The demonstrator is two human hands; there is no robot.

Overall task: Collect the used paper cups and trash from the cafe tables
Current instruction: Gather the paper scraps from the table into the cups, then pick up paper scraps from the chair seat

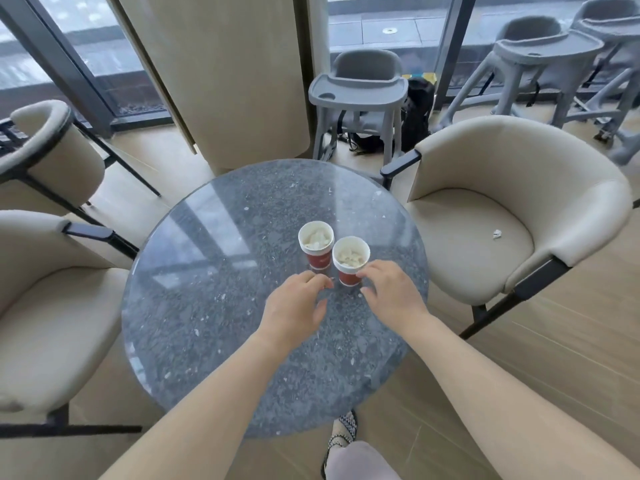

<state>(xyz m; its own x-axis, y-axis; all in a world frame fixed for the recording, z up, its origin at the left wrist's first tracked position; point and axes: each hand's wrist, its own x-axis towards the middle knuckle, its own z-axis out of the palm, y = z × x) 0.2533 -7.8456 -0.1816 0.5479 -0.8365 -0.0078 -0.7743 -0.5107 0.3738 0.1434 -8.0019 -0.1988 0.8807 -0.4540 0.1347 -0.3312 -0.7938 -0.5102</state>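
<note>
Right hand (389, 291), nearer cup (350, 260) just beside

Both bare forearms extend forward and converge, palms down. Left grip (298, 301): fingers loosely curled, thumb held apart, nothing held. Right grip (391, 292): fingers and thumb curved in an unclosed span. The grips sit near each other, not touching.

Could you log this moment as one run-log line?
left hand open near farther cup | right hand open beside nearer cup | both upright on table
</note>
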